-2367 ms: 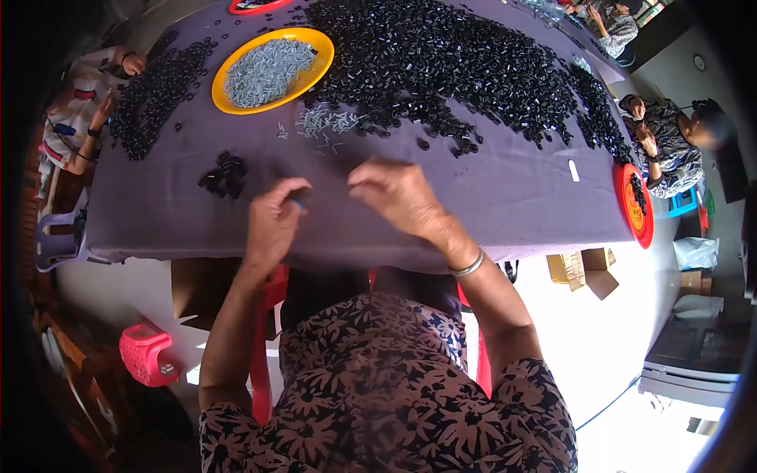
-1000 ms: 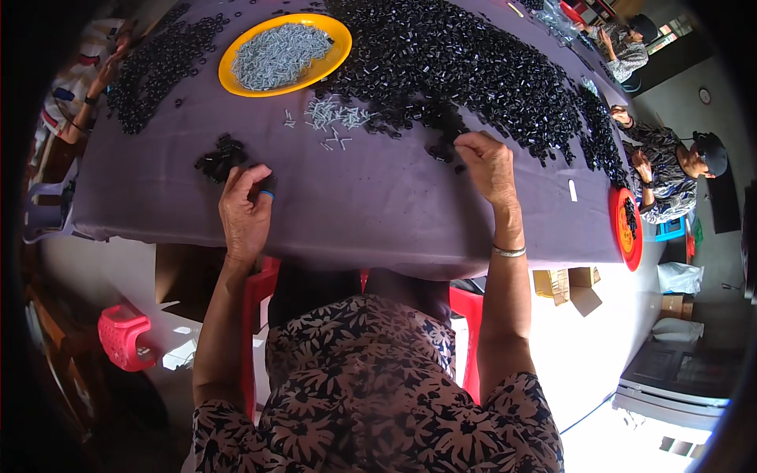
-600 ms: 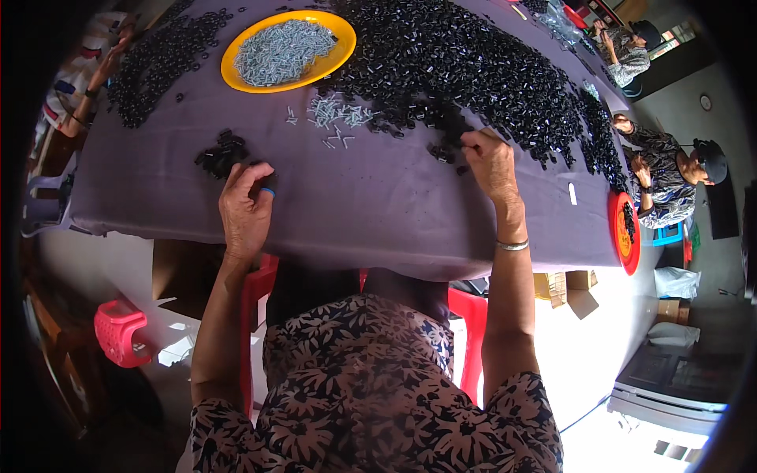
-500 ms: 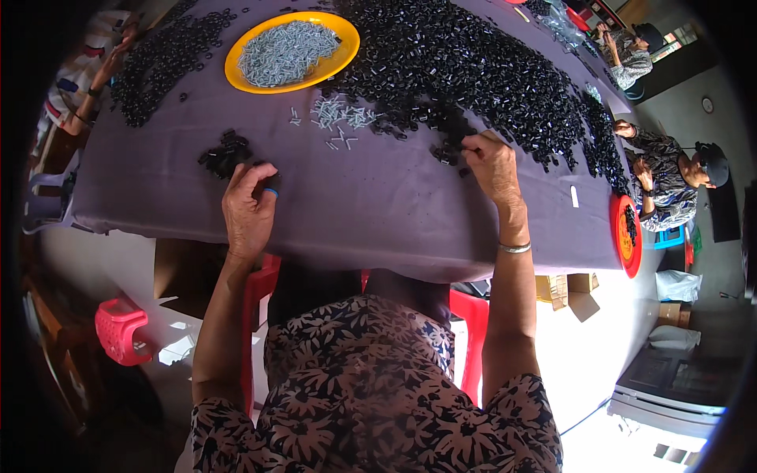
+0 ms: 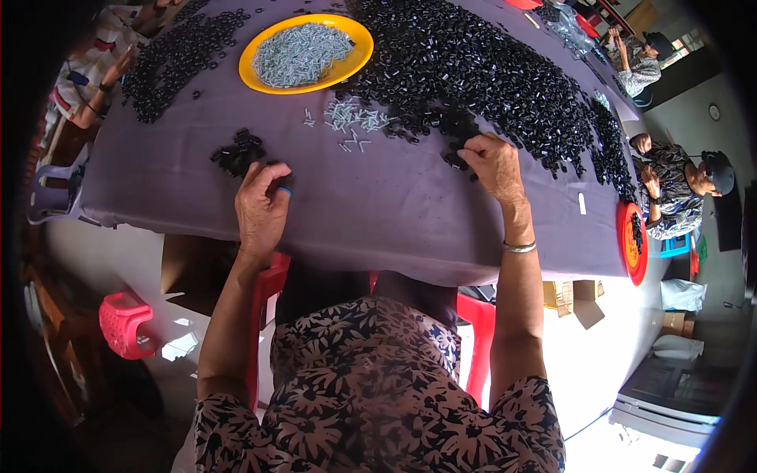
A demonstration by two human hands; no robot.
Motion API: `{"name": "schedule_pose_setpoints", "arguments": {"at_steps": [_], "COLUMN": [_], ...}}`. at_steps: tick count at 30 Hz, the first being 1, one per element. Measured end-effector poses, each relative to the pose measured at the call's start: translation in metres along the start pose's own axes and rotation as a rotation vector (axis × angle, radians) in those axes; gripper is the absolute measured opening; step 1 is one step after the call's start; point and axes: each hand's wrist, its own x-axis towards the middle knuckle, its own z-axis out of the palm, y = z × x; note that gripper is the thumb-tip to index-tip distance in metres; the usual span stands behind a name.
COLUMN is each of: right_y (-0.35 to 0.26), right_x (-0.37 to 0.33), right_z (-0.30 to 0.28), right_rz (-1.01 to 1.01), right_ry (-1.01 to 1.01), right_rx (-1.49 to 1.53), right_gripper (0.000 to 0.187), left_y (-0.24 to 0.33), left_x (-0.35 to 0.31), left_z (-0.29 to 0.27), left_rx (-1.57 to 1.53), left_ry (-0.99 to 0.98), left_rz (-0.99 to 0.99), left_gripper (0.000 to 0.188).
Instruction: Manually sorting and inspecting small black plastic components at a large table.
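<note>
My left hand (image 5: 262,206) hovers over the near left of the cloth-covered table, fingers curled, with a blue band by a fingertip. Whatever lies between those fingers cannot be made out. Just beyond it is a small heap of black pieces (image 5: 238,153). My right hand (image 5: 495,167), with a bangle on its wrist, is closed in a pinch at the near edge of a large spread of small black parts (image 5: 473,67). Its fingertips meet dark pieces, and what they grip is too small to tell. Thin pale metal pins (image 5: 355,116) lie loose between the hands, farther off.
A yellow plate (image 5: 247,72) full of similar pins stands beyond the loose ones. Black rings (image 5: 177,67) are spread at far left. On the right are a white strip (image 5: 582,203) and a red plate (image 5: 632,260) with black parts. Other people sit around the table (image 5: 378,213).
The whole view has shifted slightly, so the table appears a little farther right. My right hand is still at the pile's edge, and my left hand stays near the small heap.
</note>
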Motion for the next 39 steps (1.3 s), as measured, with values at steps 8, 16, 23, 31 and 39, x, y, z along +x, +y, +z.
{"name": "schedule_pose_setpoints", "arguments": {"at_steps": [8, 16, 23, 31, 39], "right_y": [0.003, 0.001, -0.004, -0.053, -0.125], "right_x": [0.009, 0.005, 0.004, -0.027, -0.056], "right_z": [-0.004, 0.002, -0.005, 0.014, 0.068], "right_rz": [0.034, -0.198, -0.194, 0.037, 0.034], "right_ry": [-0.095, -0.019, -0.012, -0.053, -0.189], "right_rx": [0.101, -0.050, -0.107, 0.440, 0.827], "right_gripper": [0.008, 0.009, 0.011, 0.011, 0.010], "left_y": [0.002, 0.001, -0.002, 0.030, 0.042], "left_x": [0.001, 0.002, 0.003, -0.007, -0.020], "left_z": [0.002, -0.001, -0.002, 0.018, 0.045], "left_rx": [0.000, 0.044, -0.007, -0.283, -0.580], "left_ry": [-0.011, -0.008, -0.020, -0.191, -0.405], "left_rz": [-0.028, -0.021, -0.014, -0.102, -0.258], "left_gripper": [0.033, 0.033, 0.035, 0.040, 0.055]}}
